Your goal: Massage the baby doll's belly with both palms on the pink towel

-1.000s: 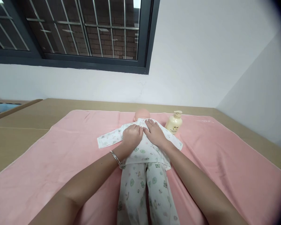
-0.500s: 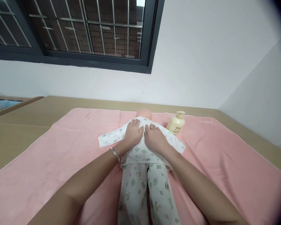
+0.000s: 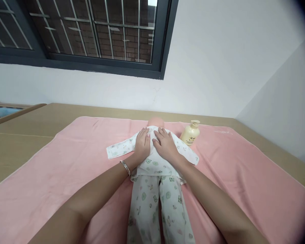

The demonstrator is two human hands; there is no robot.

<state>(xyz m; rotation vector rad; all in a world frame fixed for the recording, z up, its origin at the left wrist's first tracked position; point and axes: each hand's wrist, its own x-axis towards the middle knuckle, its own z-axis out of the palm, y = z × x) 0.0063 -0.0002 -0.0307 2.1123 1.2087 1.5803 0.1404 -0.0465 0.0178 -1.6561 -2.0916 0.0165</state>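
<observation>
My left hand point(image 3: 143, 144) lies flat, palm down and fingers extended, on the chest of the doll point(image 3: 155, 159), gripping nothing; my right hand point(image 3: 164, 145) lies just beside it in the same manner, open and pressed onto the cloth, its fingertips pointing toward the doll's head point(image 3: 156, 122); the two hands nearly touch at the forefingers. A silver bangle point(image 3: 125, 167) circles my left wrist. The doll lies on its back along the midline of the pink towel point(image 3: 66, 162), head away from me and legs toward me; it wears a white printed top point(image 3: 122, 147), whose sleeves spread out flat to either side, and matching printed trousers point(image 3: 157, 210), which run down to the lower edge of the view between my forearms. Only the crown of the head shows above the collar. A cream pump bottle point(image 3: 190, 133) stands upright on the towel, near the doll's shoulder on my right side, apart from my right hand. The towel covers a tan surface point(image 3: 20, 135), bare along the left and far edges; behind it rises a white wall point(image 3: 218, 61) with a dark-framed barred window point(image 3: 91, 34) at upper left.
</observation>
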